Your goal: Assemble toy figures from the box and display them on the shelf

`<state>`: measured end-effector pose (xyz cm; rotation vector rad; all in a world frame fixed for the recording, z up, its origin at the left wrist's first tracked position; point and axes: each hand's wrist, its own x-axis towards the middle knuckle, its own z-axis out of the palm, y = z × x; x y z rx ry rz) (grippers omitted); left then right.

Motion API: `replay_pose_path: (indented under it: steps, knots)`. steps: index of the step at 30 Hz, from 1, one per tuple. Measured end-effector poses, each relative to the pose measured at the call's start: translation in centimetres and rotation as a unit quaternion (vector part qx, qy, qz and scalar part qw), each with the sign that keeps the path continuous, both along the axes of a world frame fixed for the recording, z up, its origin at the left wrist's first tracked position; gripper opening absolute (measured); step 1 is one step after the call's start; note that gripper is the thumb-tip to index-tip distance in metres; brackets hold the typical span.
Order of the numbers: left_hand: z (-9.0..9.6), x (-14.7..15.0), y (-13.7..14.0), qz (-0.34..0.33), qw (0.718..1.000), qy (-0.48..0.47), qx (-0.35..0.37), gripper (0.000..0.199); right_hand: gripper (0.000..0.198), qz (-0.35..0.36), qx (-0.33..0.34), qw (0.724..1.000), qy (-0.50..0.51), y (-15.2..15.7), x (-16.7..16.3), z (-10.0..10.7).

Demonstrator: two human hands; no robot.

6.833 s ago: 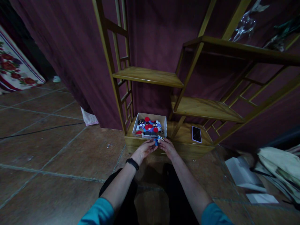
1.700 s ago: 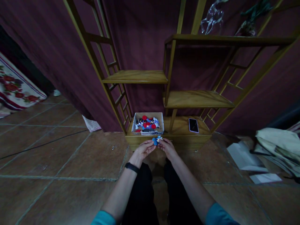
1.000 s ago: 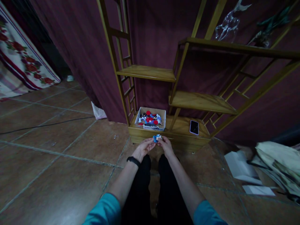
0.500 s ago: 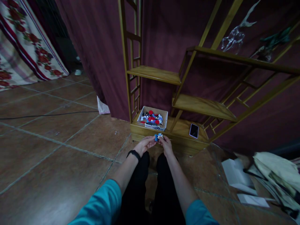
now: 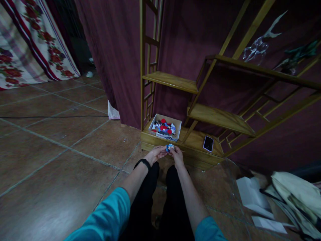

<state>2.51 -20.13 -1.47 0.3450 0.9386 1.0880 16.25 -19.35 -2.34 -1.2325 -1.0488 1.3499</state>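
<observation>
Between my two hands, just in front of the shelf's low base, is a small blue and white figure-like piece; its exact kind is too small to make out. The fingertips of my left hand pinch its left, blue side. My right hand grips the right side with thumb and fingers. Just beyond the hands, a shallow cardboard box holds several small red, blue, white and black pieces.
The box stands on a wooden shelf unit, with a phone lying farther right on its base. A clear glass ornament sits on a higher shelf. White boxes and a pale bag lie on the floor at right.
The view has tilted and shifted a little, so the shelf appears slightly farther right. Both hands keep hold of the small blue and white piece, nearly unmoved.
</observation>
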Motion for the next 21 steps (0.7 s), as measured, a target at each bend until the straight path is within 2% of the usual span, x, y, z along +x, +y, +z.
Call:
replay_pose_path:
  steps: [14, 21]
  knots:
    - [-0.5, -0.06, 0.22, 0.018, 1.0, 0.015, 0.017, 0.027, 0.043, 0.001, 0.021, 0.999, -0.031, 0.03, 0.19, -0.34]
    - [-0.57, 0.01, 0.21, 0.024, 0.999, 0.031, 0.023, 0.024, 0.039, 0.001, 0.008, 1.0, -0.016, 0.14, 0.16, -0.57]
